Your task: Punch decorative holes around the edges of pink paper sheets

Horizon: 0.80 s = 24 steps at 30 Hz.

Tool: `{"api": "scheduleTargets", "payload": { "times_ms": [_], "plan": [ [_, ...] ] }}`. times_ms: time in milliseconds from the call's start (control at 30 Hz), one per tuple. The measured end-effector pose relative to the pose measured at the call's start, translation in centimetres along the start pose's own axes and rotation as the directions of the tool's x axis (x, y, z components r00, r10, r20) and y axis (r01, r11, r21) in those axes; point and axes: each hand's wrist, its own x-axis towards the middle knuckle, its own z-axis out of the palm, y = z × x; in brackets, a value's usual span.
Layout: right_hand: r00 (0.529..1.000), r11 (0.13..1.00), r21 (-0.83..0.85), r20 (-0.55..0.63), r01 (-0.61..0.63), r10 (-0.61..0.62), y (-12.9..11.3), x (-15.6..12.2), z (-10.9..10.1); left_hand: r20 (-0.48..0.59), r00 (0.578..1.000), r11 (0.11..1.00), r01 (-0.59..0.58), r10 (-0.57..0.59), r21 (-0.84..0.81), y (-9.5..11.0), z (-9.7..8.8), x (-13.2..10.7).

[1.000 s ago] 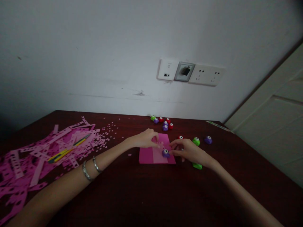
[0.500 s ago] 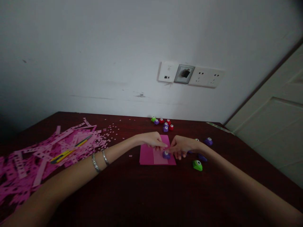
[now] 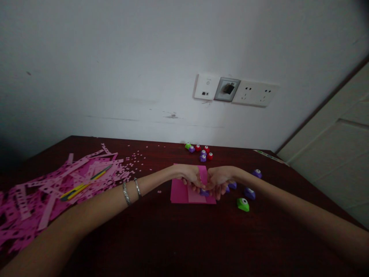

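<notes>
A purple craft punch (image 3: pixel 204 192) sits over a light pink paper strip (image 3: pixel 196 197) on a darker pink sheet (image 3: pixel 178 193). My left hand (image 3: pixel 190 176), wearing two silver bangles at the wrist, has its fingers closed on the punch from the left. From the right, my right hand (image 3: pixel 221 178) is closed on the same punch, and the fingertips of both hands meet over it. The hands cover most of the punch, so its top is hidden. Close to my right hand lie a green punch (image 3: pixel 243 204) and a purple punch (image 3: pixel 250 193).
Punched pink paper scraps (image 3: pixel 49 192) are heaped on the left, with a yellow utility knife (image 3: pixel 75 190) on top. Several red, purple and green punches (image 3: pixel 203 152) stand near the wall. Another purple punch (image 3: pixel 257 174) and a patterned strip (image 3: pixel 269 156) lie to the right.
My hands have come down over the purple punch, with fingers that pointed at its top now closed around it. My left forearm has shifted right.
</notes>
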Motion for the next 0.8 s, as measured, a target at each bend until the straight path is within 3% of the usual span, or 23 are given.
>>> {"api": "scheduleTargets", "payload": {
  "times_ms": [100, 333, 533, 700, 800],
  "plan": [
    [0.996, 0.999, 0.022, 0.087, -0.038, 0.036, -0.1, 0.4, -0.3, -0.034, 0.999, 1.000, -0.013, 0.013, 0.014, 0.1, 0.2, -0.2],
    [0.998, 0.999, -0.012, 0.044, -0.035, 0.036, 0.1, 1.3, 0.0, -0.022, 0.998, 0.997, -0.066, 0.065, -0.038, -0.1, 0.4, -0.1],
    [0.998, 0.998, -0.037, 0.014, -0.056, 0.057, 0.2, 2.0, 0.3, -0.056, 0.998, 1.000, -0.031, 0.030, -0.004, -0.3, 0.5, 0.3],
    [0.997, 0.996, -0.065, -0.039, -0.064, 0.062, -0.2, 1.2, 0.5, -0.112, 0.979, 0.985, -0.171, 0.169, -0.011, -0.7, 1.1, -0.1],
    [0.994, 0.996, -0.075, -0.099, -0.048, 0.041, -0.6, 0.1, 0.8, -0.241, 0.933, 0.963, -0.258, 0.268, 0.072, -1.0, 1.7, -1.0]
  ]
}}
